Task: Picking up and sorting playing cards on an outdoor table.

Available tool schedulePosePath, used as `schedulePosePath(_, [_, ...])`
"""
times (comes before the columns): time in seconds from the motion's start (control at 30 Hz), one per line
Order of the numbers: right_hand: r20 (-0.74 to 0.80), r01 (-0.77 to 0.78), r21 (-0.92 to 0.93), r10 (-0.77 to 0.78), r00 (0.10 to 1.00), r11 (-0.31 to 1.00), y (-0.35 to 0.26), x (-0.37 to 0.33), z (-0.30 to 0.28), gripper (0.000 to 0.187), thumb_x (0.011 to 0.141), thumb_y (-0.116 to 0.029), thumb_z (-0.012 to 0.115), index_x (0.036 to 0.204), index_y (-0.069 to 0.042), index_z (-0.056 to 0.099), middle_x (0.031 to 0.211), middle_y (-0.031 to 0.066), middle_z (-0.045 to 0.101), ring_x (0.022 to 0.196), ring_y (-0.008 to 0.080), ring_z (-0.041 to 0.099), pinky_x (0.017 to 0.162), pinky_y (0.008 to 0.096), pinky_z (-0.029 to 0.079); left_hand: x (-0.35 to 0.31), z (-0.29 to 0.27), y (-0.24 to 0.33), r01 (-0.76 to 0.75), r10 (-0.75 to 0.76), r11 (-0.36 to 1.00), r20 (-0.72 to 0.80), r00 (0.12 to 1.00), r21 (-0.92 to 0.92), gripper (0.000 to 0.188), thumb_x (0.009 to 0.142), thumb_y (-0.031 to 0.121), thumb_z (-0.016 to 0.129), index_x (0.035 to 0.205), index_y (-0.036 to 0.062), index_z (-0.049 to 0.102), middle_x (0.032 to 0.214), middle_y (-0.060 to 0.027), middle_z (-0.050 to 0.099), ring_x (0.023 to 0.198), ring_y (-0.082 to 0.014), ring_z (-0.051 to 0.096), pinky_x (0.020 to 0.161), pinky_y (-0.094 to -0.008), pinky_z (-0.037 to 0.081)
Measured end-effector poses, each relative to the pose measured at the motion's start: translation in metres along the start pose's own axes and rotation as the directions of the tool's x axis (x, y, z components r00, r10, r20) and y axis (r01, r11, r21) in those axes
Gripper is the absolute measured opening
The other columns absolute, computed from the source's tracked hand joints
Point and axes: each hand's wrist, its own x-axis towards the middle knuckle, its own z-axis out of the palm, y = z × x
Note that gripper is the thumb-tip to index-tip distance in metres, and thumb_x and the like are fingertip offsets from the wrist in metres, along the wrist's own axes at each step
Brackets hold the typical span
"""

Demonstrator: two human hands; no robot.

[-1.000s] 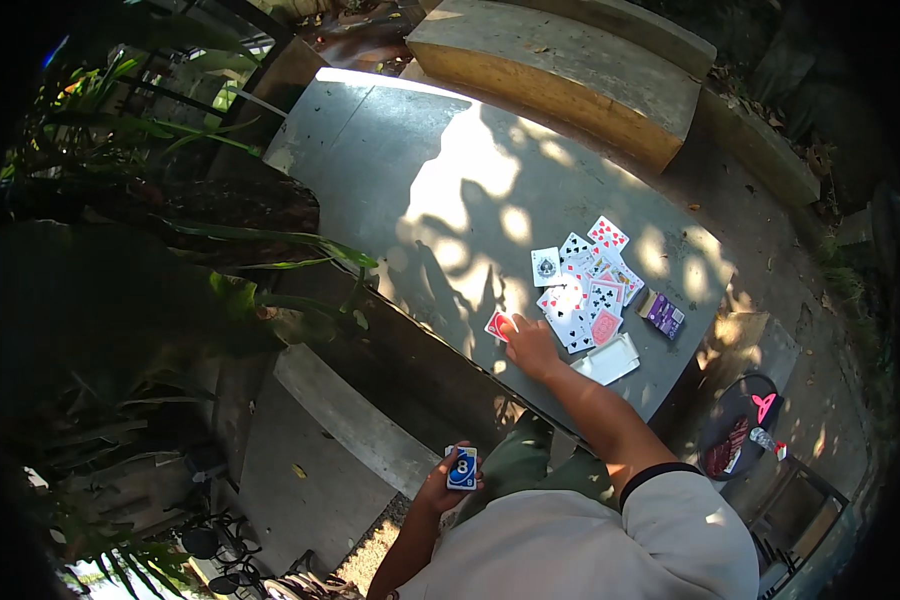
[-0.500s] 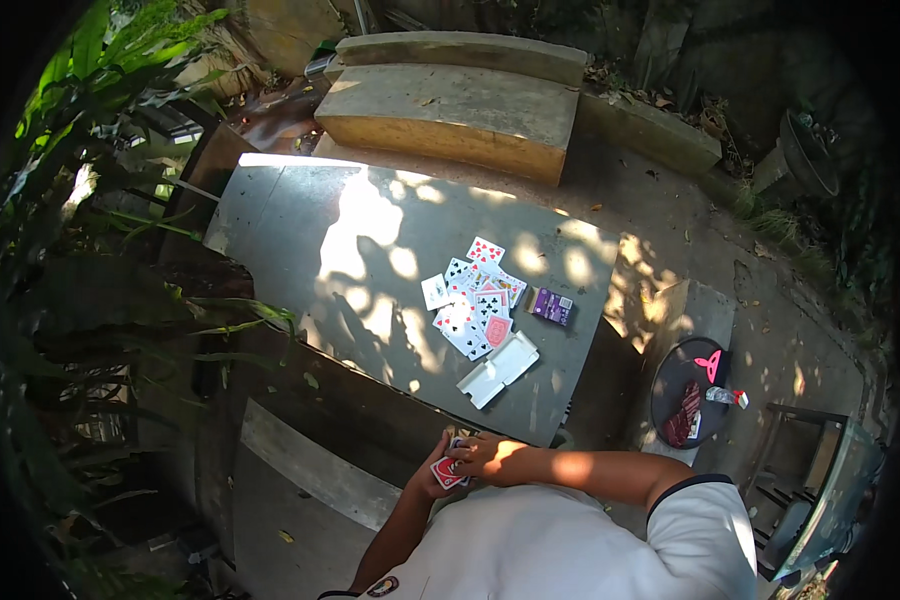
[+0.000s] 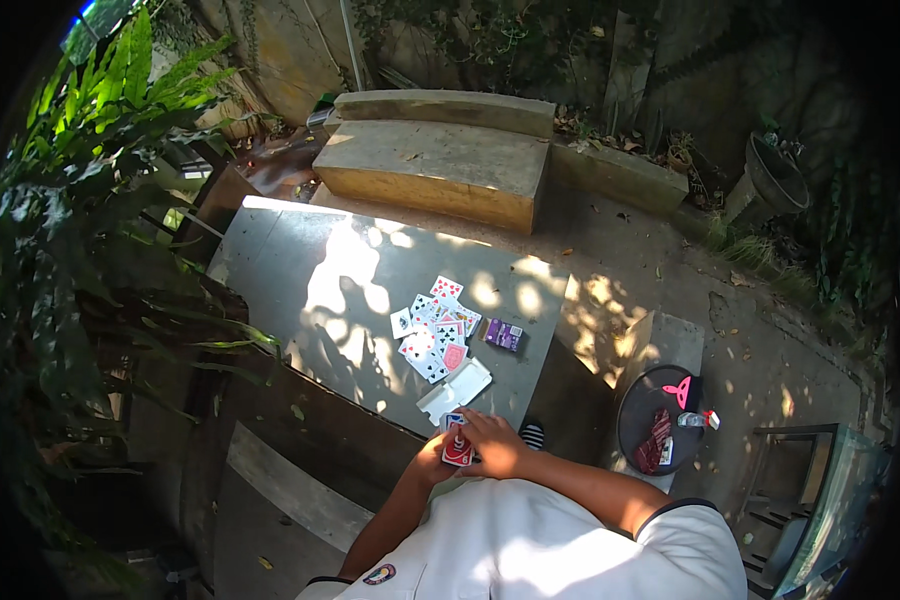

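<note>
Close to my body, at the table's near edge, a small stack of cards (image 3: 458, 447) is held between both hands. Its top card has a red face with a white border. My left hand (image 3: 432, 462) wraps the stack from the left side. My right hand (image 3: 499, 446) is closed on its right side, fingers along the edge. Just beyond lies a white open case (image 3: 455, 391). Past it, playing cards (image 3: 425, 345) are spread in an overlapping heap, most face up and a few showing red backs. A purple card box (image 3: 502, 335) lies to their right.
The grey table (image 3: 270, 255) is dappled with sunlight. A concrete bench (image 3: 420, 160) stands beyond it. To the right, a round dark tray (image 3: 635, 400) bears a pink piece (image 3: 682, 392), a dark red cloth (image 3: 655, 445) and a clear bottle (image 3: 690, 420). Leafy plants (image 3: 100, 230) crowd the left.
The view has tilted up and shifted, so the table sits lower and further left. My right hand has moved off the top card to the stack's side, uncovering more of its red face.
</note>
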Motion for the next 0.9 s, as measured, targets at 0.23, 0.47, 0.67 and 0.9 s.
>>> schedulePosePath(0.23, [-0.026, 0.115, 0.101, -0.113, 0.993, 0.988, 0.024, -0.027, -0.009, 0.069, 0.065, -0.033, 0.075, 0.118, -0.001, 0.046, 0.132, 0.0209, 0.039, 0.122, 0.0368, 0.038, 0.099, 0.0474, 0.032, 0.011, 0.036, -0.037, -0.001, 0.003, 0.995, -0.021, 1.0, 0.1, 0.05, 0.094, 0.043, 0.044, 0.137, 0.0177, 0.035, 0.13, -0.0056, 0.048, 0.112, -0.0212, 0.053, 0.095, -0.0389, 0.044])
schedulePosePath(0.47, [0.109, 0.205, 0.21, -0.232, 0.967, 0.956, 0.021, -0.039, -0.01, 0.065, 0.06, -0.024, 0.079, 0.113, -0.003, 0.047, 0.132, 0.0228, 0.04, 0.121, 0.0401, 0.041, 0.098, 0.0474, 0.035, -0.003, 0.041, -0.069, 0.026, -0.025, 1.0, -0.061, 0.998, 0.009, 0.061, 0.089, 0.059, 0.041, 0.134, 0.0183, 0.037, 0.129, -0.005, 0.048, 0.115, -0.02, 0.051, 0.094, -0.038, 0.043])
schedulePosePath(0.67, [0.104, 0.261, 0.156, -0.278, 0.955, 0.953, -0.004, -0.032, 0.005, 0.069, 0.06, -0.026, 0.078, 0.116, -0.002, 0.047, 0.131, 0.022, 0.041, 0.118, 0.0383, 0.044, 0.097, 0.0457, 0.038, -0.022, 0.03, -0.072, -0.134, 0.133, 0.991, -0.081, 0.988, -0.003, 0.065, 0.09, 0.055, 0.043, 0.142, 0.0233, 0.022, 0.136, -0.0065, 0.04, 0.121, -0.0225, 0.044, 0.097, -0.044, 0.041])
schedulePosePath(0.9, [0.171, 0.162, 0.045, -0.168, 0.971, 0.986, -0.055, -0.008, 0.004, 0.069, 0.061, -0.032, 0.077, 0.116, 0.0, 0.047, 0.125, 0.0208, 0.045, 0.111, 0.0377, 0.048, 0.092, 0.0443, 0.041, -0.059, 0.004, -0.063, -0.175, 0.191, 0.962, 0.062, 0.98, -0.209, 0.055, 0.092, 0.049, 0.045, 0.136, 0.0191, 0.033, 0.128, -0.0065, 0.048, 0.115, -0.0214, 0.052, 0.095, -0.039, 0.045])
